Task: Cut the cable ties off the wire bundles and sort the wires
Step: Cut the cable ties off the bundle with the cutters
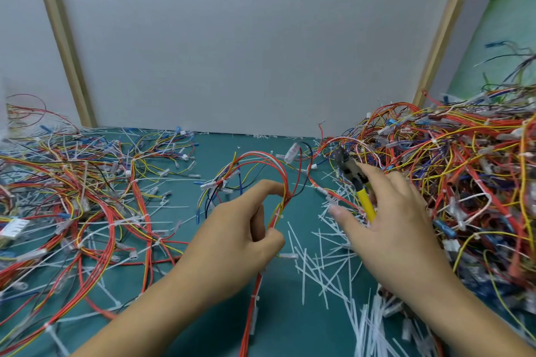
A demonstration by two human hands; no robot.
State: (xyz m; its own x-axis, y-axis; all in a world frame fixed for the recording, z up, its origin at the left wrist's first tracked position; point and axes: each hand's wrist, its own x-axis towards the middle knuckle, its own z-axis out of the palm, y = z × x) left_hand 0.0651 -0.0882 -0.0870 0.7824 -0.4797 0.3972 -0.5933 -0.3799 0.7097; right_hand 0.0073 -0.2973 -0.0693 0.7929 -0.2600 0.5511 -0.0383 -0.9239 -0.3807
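At centre frame, the left hand (240,229) pinches a wire bundle (285,182) in its grip. The right hand (390,226) has its grip round yellow cutters (366,204).

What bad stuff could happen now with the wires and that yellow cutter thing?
1. The left hand pinches the looped bundle of red, yellow and white wires right beside its white cable tie; a cut there might nip fingers or a wire.
2. The yellow-handled cutters at the right hand point into the big tangled wire pile on the right, so the tip could snag.
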